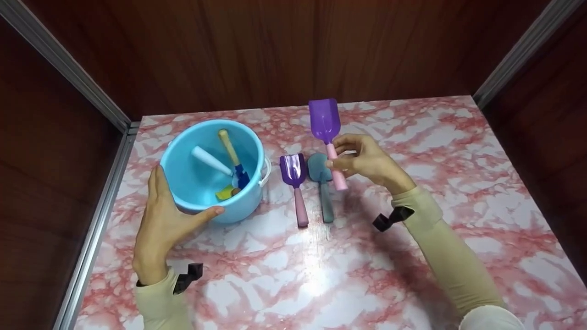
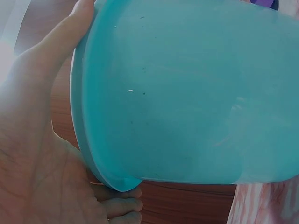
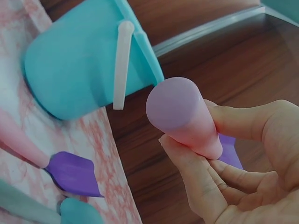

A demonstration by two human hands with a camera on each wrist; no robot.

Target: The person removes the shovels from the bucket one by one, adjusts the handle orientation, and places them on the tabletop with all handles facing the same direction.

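Note:
My right hand (image 1: 367, 158) pinches the pink handle of a toy shovel (image 1: 324, 120) between thumb and fingers, its purple scoop pointing away from me. The right wrist view shows the round end of the shovel's handle (image 3: 174, 105) close up. My left hand (image 1: 167, 220) rests against the rim of a light-blue bucket (image 1: 243, 208), thumb along the near side and straight fingers along the left. Inside the bucket lie a wooden-handled tool with a blue end (image 1: 229, 146), a pale-blue handle (image 1: 211, 160) and a yellow piece (image 1: 224, 192).
On the marbled pink-and-white table (image 1: 257, 284), right of the bucket, lie a second purple shovel (image 1: 293, 170) with a pink handle and a grey-green shovel (image 1: 325, 201). The bucket's white carrying handle (image 1: 267, 170) hangs at its right side. Dark wooden panels (image 1: 293, 50) enclose the table.

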